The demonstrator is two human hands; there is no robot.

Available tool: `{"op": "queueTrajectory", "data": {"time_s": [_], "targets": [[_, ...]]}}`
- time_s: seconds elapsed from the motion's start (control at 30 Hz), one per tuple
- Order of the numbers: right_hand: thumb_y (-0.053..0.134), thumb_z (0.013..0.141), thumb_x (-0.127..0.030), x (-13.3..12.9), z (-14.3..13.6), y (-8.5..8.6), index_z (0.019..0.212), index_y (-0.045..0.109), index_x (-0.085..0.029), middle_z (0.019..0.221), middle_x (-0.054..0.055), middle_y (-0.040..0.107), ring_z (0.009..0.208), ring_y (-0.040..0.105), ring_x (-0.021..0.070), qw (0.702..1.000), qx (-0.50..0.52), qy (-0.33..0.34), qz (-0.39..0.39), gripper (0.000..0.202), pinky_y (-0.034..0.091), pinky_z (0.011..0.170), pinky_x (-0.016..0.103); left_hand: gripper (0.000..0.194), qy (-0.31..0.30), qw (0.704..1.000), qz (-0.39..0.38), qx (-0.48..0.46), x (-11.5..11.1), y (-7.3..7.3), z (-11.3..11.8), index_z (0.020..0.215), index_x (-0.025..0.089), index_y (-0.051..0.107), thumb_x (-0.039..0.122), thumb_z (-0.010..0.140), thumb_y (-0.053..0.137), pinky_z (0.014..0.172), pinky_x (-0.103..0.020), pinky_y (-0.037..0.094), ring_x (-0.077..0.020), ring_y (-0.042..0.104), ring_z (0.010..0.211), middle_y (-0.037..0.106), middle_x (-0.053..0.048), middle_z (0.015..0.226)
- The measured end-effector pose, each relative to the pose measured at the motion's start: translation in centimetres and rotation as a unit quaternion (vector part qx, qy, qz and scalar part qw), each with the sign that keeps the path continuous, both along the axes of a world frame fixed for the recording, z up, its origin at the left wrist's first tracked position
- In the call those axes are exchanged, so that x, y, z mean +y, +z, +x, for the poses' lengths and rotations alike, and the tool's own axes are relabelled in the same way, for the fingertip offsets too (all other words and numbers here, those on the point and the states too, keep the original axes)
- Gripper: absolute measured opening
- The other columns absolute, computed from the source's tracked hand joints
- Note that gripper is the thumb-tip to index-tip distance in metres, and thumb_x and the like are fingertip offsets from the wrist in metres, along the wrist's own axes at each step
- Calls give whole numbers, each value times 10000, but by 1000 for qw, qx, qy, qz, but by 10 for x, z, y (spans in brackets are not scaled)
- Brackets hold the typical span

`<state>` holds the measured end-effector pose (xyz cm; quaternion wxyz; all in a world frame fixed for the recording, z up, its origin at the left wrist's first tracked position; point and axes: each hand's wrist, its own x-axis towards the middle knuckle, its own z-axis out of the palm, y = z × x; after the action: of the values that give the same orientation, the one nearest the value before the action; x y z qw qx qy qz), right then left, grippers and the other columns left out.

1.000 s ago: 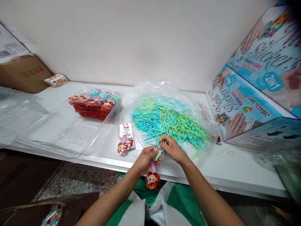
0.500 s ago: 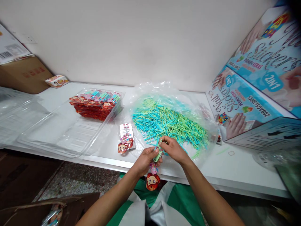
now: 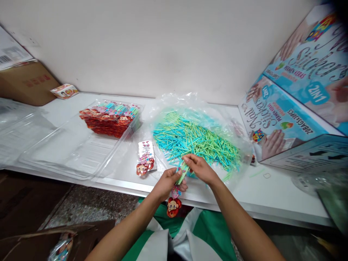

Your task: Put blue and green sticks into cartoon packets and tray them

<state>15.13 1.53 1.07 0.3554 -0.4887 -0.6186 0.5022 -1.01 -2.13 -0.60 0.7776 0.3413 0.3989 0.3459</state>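
My left hand (image 3: 169, 183) is closed round a small bag (image 3: 176, 191) near the table's front edge. A red-haired cartoon head (image 3: 173, 207) hangs from its lower end. Green sticks (image 3: 181, 176) show between my hands. The fingers of my right hand (image 3: 196, 168) pinch the upper ends of these sticks. Just behind lies a heap of blue and green sticks (image 3: 190, 139) on clear plastic. Left of my hands, a few flat cartoon-head packets (image 3: 145, 158) lie on the table.
A clear tray (image 3: 130, 136) holds stacked red packets (image 3: 106, 123). Another clear plastic tray (image 3: 65, 159) lies in front of it. Large printed boxes (image 3: 288, 119) stand at the right, and a brown carton (image 3: 29, 85) at the far left. A white wall rises behind.
The bag with the cartoon head has shifted slightly left and up with my left hand. My right hand has moved slightly up, and more of the green sticks shows between my hands.
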Motion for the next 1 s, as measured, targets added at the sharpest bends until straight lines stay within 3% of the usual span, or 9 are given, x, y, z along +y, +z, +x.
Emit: {"op": "queueTrajectory", "data": {"time_s": [0.13, 0.27, 0.37, 0.47, 0.53, 0.6, 0.73, 0.83, 1.0], "targets": [[452, 825, -323, 5, 13, -18, 931, 568, -182, 745, 10, 584, 644, 525, 141, 987, -156, -5, 33, 211, 398, 609, 259, 378, 38, 999, -36, -2, 0, -5, -10, 798, 149, 507, 477, 674, 647, 497, -266, 471, -149, 596, 530, 580, -2, 647], [440, 786, -126, -6, 18, -27, 936, 593, -189, 895, 60, 600, 793, 544, 172, 903, -393, 121, 124, 223, 352, 677, 262, 380, 50, 997, -49, -29, 0, -8, -19, 863, 155, 510, 440, 669, 668, 496, -268, 481, -160, 606, 601, 575, -15, 715], [419, 804, -110, -12, 20, -31, 913, 587, -175, 899, 92, 590, 798, 542, 186, 837, -505, 166, 132, 211, 333, 636, 257, 390, 46, 997, -42, -37, -1, -8, -22, 916, 143, 519, 368, 655, 702, 522, -283, 497, -178, 611, 673, 591, -52, 784], [392, 849, -157, -9, 23, -36, 861, 599, -165, 848, 100, 589, 747, 540, 186, 814, -541, 171, 126, 208, 332, 609, 260, 384, 34, 998, -36, -39, -1, -8, -22, 914, 128, 522, 291, 635, 730, 534, -285, 500, -181, 607, 693, 611, -87, 838], [386, 864, -184, -5, 26, -37, 885, 611, -163, 831, 94, 592, 724, 542, 181, 834, -513, 162, 126, 227, 348, 621, 266, 368, 26, 998, -32, -50, -1, -8, -21, 904, 120, 523, 262, 636, 731, 536, -281, 496, -166, 600, 670, 619, -97, 846], [391, 871, -212, -1, 28, -33, 999, 603, -176, 869, 86, 598, 755, 549, 180, 881, -436, 125, 135, 250, 376, 670, 280, 360, 20, 998, -26, -60, -1, -8, -20, 910, 117, 522, 244, 643, 728, 540, -283, 494, -154, 595, 649, 624, -97, 843], [449, 860, -304, 2, 20, -12, 1063, 583, -211, 928, 54, 612, 815, 551, 164, 979, -146, -40, 135, 260, 420, 728, 289, 390, 14, 998, -26, -49, -1, -6, -17, 925, 117, 514, 238, 630, 738, 543, -290, 498, -157, 601, 644, 635, -95, 834], [541, 802, -360, 3, 3, 3, 982, 600, -202, 837, 32, 621, 727, 550, 147, 983, 23, -148, 110, 246, 437, 649, 273, 387, 10, 999, -21, -37, -2, -4, -14, 887, 121, 511, 248, 611, 750, 539, -284, 499, -159, 608, 640, 642, -84, 811], [608, 750, -348, 6, -14, 7, 903, 639, -196, 765, 10, 629, 671, 546, 124, 976, 95, -175, 92, 218, 432, 609, 253, 355, -4, 1000, -4, -30, -3, 1, -11, 848, 128, 495, 243, 621, 743, 554, -281, 503, -159, 614, 652, 649, -76, 795]]}}
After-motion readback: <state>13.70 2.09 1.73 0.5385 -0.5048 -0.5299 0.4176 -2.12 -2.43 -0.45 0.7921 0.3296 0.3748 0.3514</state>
